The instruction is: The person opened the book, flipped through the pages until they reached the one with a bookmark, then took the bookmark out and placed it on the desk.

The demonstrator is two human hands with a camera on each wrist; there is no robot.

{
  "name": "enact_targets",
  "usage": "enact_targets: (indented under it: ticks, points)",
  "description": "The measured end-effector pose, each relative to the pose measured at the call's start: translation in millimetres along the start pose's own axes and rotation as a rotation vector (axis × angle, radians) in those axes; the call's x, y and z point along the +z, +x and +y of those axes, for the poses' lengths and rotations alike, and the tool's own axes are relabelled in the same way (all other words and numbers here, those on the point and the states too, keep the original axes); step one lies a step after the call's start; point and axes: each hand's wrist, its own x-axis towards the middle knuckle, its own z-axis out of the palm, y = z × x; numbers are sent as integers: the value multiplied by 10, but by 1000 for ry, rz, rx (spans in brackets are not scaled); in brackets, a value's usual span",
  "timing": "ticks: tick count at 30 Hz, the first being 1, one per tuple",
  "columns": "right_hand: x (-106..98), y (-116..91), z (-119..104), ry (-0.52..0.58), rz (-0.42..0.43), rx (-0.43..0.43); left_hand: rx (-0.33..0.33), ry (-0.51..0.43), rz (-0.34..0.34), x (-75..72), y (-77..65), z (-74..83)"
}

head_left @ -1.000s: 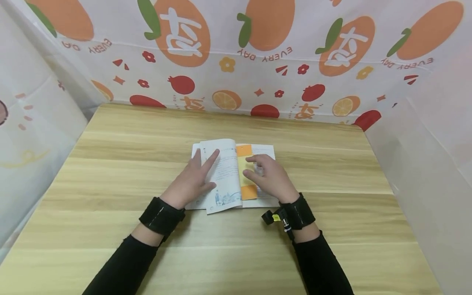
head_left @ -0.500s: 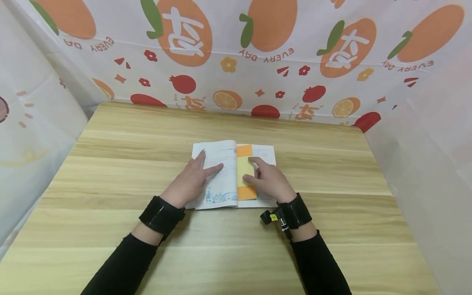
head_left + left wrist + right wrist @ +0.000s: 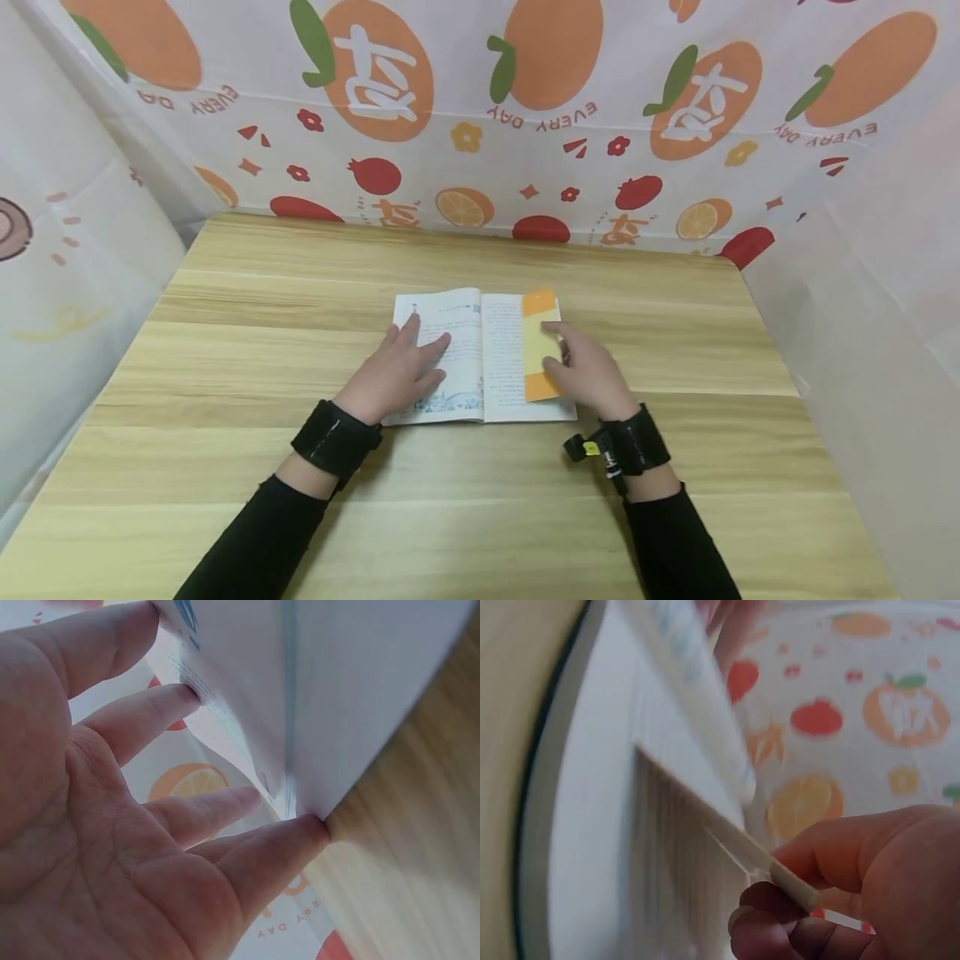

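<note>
An open book [image 3: 501, 358] lies on the wooden table, text on both pages and a blue drawing low on the left one. My left hand [image 3: 393, 371] rests on the left page with spread fingers; the left wrist view shows its fingertips [image 3: 184, 697] touching the paper. My right hand [image 3: 592, 371] pinches an orange-and-yellow bookmark [image 3: 535, 346] by its right edge, over the outer part of the right page. In the right wrist view the bookmark [image 3: 727, 829] stands tilted up from the page between thumb and fingers.
The wooden table [image 3: 480, 517] spreads around the book on all sides. A white curtain [image 3: 465, 100] with printed oranges hangs at its back edge. White sheets [image 3: 67, 250] flank the table. Black bands [image 3: 337, 442] with cameras are on both wrists.
My right hand has moved right, taking the bookmark from beside the book's fold toward the right page's outer edge. The loose left-hand page has settled flat under my left hand.
</note>
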Motion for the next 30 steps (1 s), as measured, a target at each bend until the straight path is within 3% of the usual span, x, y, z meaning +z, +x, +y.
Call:
enact_targets:
  ticks: [7, 10, 15, 18, 21, 25, 30]
  points:
    - [-368, -286, 575, -108, 7, 118, -13, -5, -27, 17, 68, 45]
    - [-465, -393, 737, -172, -13, 122, -36, -35, -35, 17, 74, 31]
    - [-550, -502, 881, -250, -31, 122, -76, -74, -22, 23, 82, -6]
    - [-556, -495, 908, -257, -37, 114, -118, -76, 1, -5, 81, -14]
    - [-559, -474, 915, -237, -35, 109, -145, -144, 22, -66, 83, -2]
    - [-558, -474, 899, -221, -36, 125, -114, -306, 75, -194, 80, 88]
    - [-542, -509, 895, -196, -27, 118, -6, -440, 224, -324, 88, 340]
